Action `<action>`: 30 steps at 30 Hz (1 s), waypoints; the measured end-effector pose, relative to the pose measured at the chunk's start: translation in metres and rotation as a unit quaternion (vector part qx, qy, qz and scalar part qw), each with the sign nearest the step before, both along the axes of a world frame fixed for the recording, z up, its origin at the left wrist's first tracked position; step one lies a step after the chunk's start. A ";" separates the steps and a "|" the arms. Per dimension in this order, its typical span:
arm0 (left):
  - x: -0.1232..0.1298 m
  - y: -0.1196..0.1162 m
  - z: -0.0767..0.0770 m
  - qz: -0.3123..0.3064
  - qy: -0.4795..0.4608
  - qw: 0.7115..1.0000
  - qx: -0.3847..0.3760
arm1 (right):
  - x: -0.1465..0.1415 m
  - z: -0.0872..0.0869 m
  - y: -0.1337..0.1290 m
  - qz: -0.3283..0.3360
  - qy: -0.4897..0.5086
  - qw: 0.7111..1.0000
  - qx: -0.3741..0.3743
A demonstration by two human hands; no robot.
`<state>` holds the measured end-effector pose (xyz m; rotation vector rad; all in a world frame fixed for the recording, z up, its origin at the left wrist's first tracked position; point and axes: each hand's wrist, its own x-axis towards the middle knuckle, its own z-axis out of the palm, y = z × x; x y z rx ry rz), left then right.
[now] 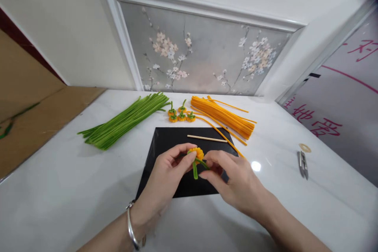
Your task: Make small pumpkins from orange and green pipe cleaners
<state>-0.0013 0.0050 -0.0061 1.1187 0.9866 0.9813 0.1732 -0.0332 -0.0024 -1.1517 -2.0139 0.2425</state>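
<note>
Between thumb and fingers my left hand (174,165) pinches a small orange pipe-cleaner pumpkin (200,152) above the black mat (183,188). A green pipe cleaner (195,171) is on the pumpkin, one end hanging down and the other reaching right. At that right-hand end, my right hand (228,173) has its thumb and fingertips closed around the green strand. Just beyond the hands a thin wooden stick (206,138) lies on the mat. Several small orange pumpkins with green tops (182,116) stand grouped behind the mat.
A bundle of green pipe cleaners (126,122) lies back left, and an orange bundle (223,117) back right. One loose orange strand (218,130) crosses the mat's corner. Thread snips (302,164) and a tan ring (304,148) lie at right. A wall panel (203,47) rises behind.
</note>
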 end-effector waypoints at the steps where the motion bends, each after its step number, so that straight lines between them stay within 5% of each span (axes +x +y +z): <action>1: 0.000 0.000 -0.001 -0.007 0.006 1.000 0.007 | -0.001 -0.001 0.000 -0.005 -0.017 1.000 0.015; 8: -0.001 -0.003 0.000 -0.069 -0.030 0.997 0.000 | 0.001 -0.003 0.003 -0.082 -0.071 0.989 0.099; 16: 0.001 0.000 -0.003 -0.035 0.016 0.995 0.092 | 0.002 0.002 0.003 -0.100 -0.149 0.977 0.114; 22: -0.001 -0.002 -0.007 -0.037 0.039 0.992 0.116 | 0.000 0.007 0.000 -0.044 -0.008 0.994 -0.098; 30: -0.001 -0.003 -0.003 -0.028 0.060 0.991 0.120 | 0.003 0.016 0.001 0.022 0.214 0.911 -0.352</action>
